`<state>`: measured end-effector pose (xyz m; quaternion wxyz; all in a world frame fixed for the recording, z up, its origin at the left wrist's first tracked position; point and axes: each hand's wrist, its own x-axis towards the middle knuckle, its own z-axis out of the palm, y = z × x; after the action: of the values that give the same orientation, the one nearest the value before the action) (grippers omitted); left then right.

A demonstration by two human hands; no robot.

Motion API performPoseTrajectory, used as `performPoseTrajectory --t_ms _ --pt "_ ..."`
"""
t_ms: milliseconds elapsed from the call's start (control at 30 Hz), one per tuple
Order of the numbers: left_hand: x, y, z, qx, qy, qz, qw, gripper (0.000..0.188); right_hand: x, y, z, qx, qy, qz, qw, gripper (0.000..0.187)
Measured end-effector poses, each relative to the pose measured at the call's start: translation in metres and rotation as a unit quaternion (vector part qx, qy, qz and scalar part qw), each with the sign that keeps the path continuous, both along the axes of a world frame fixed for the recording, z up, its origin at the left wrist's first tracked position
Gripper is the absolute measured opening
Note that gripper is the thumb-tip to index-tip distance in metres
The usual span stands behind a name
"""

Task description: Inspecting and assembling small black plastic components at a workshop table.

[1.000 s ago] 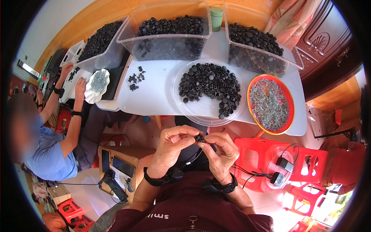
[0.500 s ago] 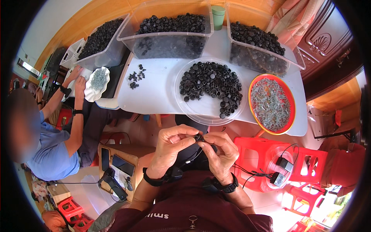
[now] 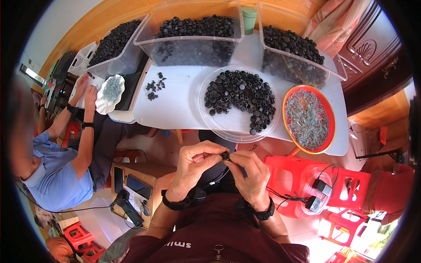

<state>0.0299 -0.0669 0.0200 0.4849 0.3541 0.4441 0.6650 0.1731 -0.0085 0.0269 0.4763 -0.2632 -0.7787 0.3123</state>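
A small black plastic cap [image 3: 225,155] is pinched between both hands in front of my chest, off the near edge of the table. My left hand [image 3: 193,163] is closed, with thumb and forefinger gripping it from the left. From the other side, my right hand [image 3: 251,173] is closed on it with thumb and fingertips, which partly cover it. Beyond the hands, a round clear tray [image 3: 219,126] holds a heap of black caps [image 3: 232,90]. To its right stands a red oval tray [image 3: 287,131] full of thin silvery metal pins [image 3: 307,118].
Clear bins [image 3: 188,52] of black parts line the back beside a green cup [image 3: 248,19]. A small pile of black parts [image 3: 155,86] lies on the white table [image 3: 175,105]. At left a co-worker [image 3: 61,166] works beside a white dish [image 3: 105,106]. Red stools [image 3: 280,175] with cabled adapters stand at right.
Both my hands stay around the black cap, with slight finger movement. The co-worker at left has shifted slightly, and their hands have moved a little.
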Motion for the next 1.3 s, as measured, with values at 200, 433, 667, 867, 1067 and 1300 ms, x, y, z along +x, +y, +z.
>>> performPoseTrajectory --t_ms 200,433,667,867,1067,1300 --pt "0.002 -0.001 -0.001 -0.002 -0.027 -0.001 1.000 0.023 -0.004 -0.005 -0.005 0.063 0.008 -0.044 0.997 0.024" --pt "0.003 -0.002 -0.002 0.008 -0.013 -0.001 1.000 0.023 -0.005 -0.004 -0.007 0.069 0.020 -0.045 0.996 0.025" --pt "-0.005 0.001 0.003 -0.007 0.055 -0.027 0.998 0.020 -0.002 0.000 -0.007 0.055 -0.004 -0.008 0.998 0.023" --pt "-0.014 0.001 0.002 -0.032 0.051 -0.077 0.995 0.019 0.004 0.005 -0.001 -0.011 -0.018 0.047 0.999 0.022" --pt "-0.019 -0.001 0.002 -0.048 0.000 -0.122 0.991 0.017 0.012 0.015 0.014 -0.124 -0.098 0.135 0.978 0.019" --pt "-0.015 0.002 0.000 -0.054 -0.021 -0.102 0.993 0.015 0.007 0.019 0.010 -0.093 -0.092 0.143 0.981 0.016"
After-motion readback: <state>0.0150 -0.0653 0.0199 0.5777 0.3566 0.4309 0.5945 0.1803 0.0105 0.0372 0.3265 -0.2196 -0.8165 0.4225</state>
